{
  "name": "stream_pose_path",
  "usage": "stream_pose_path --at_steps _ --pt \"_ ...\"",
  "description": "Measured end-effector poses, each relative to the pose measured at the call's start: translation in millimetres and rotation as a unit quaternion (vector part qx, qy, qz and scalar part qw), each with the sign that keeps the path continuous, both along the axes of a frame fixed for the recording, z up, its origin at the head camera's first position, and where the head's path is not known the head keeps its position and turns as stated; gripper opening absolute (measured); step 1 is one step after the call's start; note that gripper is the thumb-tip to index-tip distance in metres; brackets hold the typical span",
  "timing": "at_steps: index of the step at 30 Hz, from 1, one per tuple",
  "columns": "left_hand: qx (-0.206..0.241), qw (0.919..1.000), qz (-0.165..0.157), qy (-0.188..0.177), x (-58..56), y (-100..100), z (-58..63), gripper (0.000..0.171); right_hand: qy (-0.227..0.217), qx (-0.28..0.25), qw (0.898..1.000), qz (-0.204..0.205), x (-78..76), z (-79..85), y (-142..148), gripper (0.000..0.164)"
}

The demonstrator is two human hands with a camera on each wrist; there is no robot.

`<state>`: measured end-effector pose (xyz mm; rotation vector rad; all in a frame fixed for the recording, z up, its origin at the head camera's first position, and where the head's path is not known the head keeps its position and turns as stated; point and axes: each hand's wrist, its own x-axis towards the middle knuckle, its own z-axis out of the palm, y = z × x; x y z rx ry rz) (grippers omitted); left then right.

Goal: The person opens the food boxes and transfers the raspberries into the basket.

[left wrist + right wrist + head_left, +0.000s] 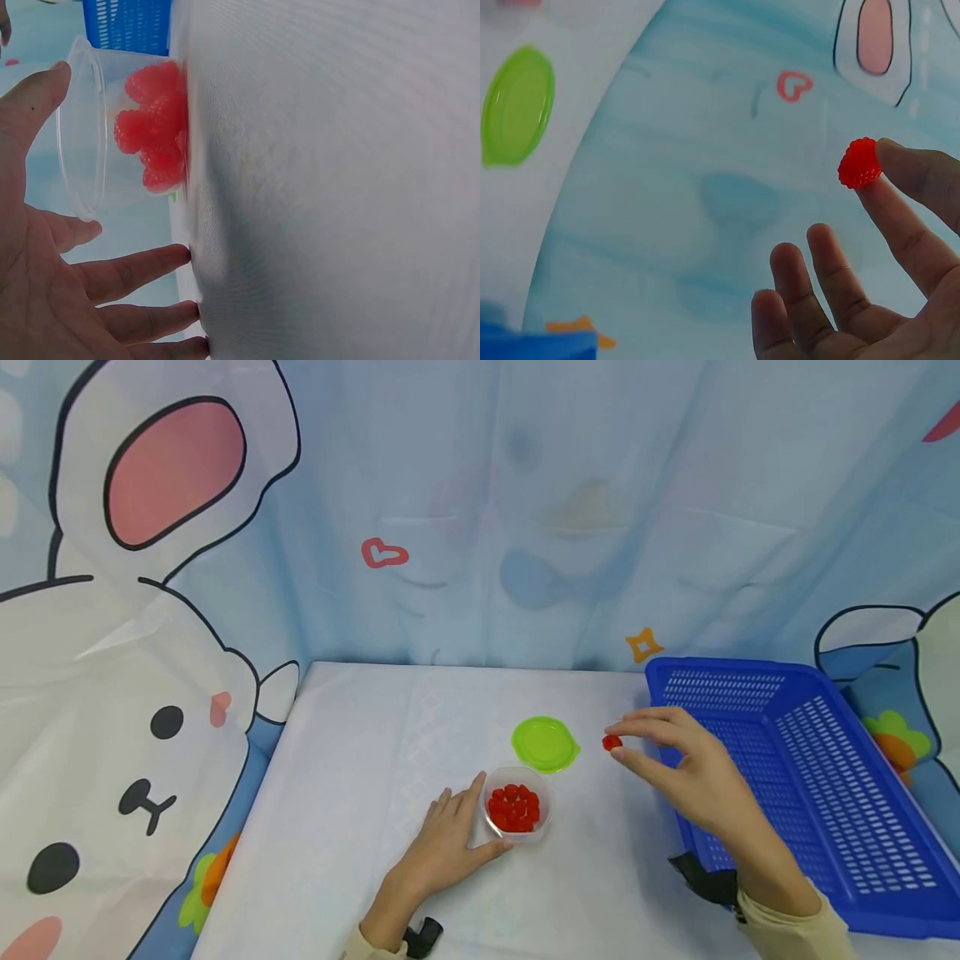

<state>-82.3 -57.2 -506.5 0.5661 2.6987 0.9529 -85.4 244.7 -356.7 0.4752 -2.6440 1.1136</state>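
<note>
My right hand (697, 768) pinches a small red raspberry (859, 163) between thumb and forefinger, its other fingers spread. That raspberry is held up between the green lid (546, 744) and the blue basket. A clear round plastic tub (542, 837) stands on the white table with several red raspberries (513, 808) inside. On the tub's left, my left hand (447, 843) has its thumb and forefinger spread along the rim, touching it. Its remaining fingers are fairly straight, with fingertips down at the tabletop in the left wrist view.
A blue perforated basket (810, 827) stands on the right, partly behind the right forearm. The green lid lies flat just behind the tub. A light blue patterned curtain (465, 510) hangs along the table's back edge (420, 667).
</note>
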Motion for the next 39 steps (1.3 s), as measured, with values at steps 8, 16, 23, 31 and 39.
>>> stream_pose_path --at_steps 8,16,23,31,39 --pt "0.006 1.0 0.0 -0.005 1.1 -0.7 -1.3 0.1 -0.118 0.015 0.991 -0.064 -44.5 7.9 60.6 0.037" --pt "0.004 1.0 -0.003 -0.007 -0.9 1.1 -3.0 0.099 -0.212 -0.008 0.969 -0.129 -96.8 -38.1 119.9 0.063" --pt "0.009 0.9999 -0.001 -0.008 -1.5 1.2 -1.4 0.099 -0.255 0.014 0.959 -0.121 -122.8 -86.6 150.2 0.055" --pt "0.009 0.9999 -0.001 -0.005 -1.0 0.5 -2.1 0.1 -0.282 0.009 0.951 -0.123 -127.7 -108.7 161.1 0.047" --pt "0.011 0.9999 0.006 -0.004 -2.3 -1.1 -3.8 0.1 -0.295 0.022 0.946 -0.135 -131.8 -114.9 162.4 0.048"
